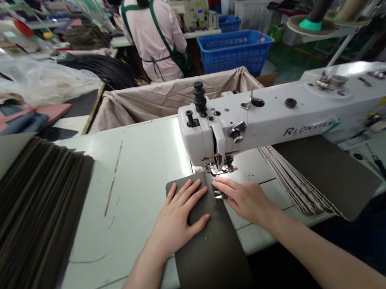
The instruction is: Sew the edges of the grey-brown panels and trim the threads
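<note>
A dark olive panel point(211, 261) lies on the pale green table, its far end by the needle area of the white sewing machine point(267, 124) and its near end drooping over the front edge. Flat on the panel rests my left hand point(183, 213), fingers spread. My right hand point(245, 200) is at the panel's right edge, just before the presser foot point(221, 167), its fingers curled round a small metal tool point(219, 194) with pointed tips, probably thread snips. The palm side of that hand is hidden.
Stacked dark panels point(36, 227) cover the table's left side. More panels point(321, 171) lie under the machine arm at right. Behind the table are a cloth-lined bin point(170, 98), a blue basket point(232, 50) and a person point(154, 31) facing away. Thread cones stand upper right.
</note>
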Available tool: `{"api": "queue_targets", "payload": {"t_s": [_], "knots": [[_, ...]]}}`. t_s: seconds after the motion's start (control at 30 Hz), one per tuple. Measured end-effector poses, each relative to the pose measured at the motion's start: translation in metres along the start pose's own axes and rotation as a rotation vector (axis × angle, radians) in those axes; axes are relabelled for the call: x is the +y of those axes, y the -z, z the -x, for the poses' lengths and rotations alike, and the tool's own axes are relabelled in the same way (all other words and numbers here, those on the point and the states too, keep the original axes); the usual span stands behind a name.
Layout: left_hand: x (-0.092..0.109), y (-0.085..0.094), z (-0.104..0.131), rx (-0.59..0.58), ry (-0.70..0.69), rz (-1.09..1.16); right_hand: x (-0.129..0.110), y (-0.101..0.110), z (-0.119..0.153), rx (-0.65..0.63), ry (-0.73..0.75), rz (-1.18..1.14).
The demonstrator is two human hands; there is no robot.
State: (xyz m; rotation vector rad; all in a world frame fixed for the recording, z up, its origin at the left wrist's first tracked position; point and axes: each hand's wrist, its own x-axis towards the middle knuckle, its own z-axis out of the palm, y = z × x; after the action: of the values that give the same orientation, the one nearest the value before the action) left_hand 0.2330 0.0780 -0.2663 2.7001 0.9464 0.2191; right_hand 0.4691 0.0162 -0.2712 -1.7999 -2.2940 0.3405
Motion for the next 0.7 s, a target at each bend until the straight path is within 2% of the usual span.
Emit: {"api": "queue_targets", "payload": {"t_s": [0.4,0.7], "knots": [[-0.0003,0.0020,-0.0028,0.037,-0.005,0.017,-0.0001,0.0023,0.0011,-0.004,0.005,0.015],[-0.0017,0.0004,-0.0014,0.098,0.047,0.011,0.0001,0.0013,0.0013,0.010,0.011,0.026]]}}
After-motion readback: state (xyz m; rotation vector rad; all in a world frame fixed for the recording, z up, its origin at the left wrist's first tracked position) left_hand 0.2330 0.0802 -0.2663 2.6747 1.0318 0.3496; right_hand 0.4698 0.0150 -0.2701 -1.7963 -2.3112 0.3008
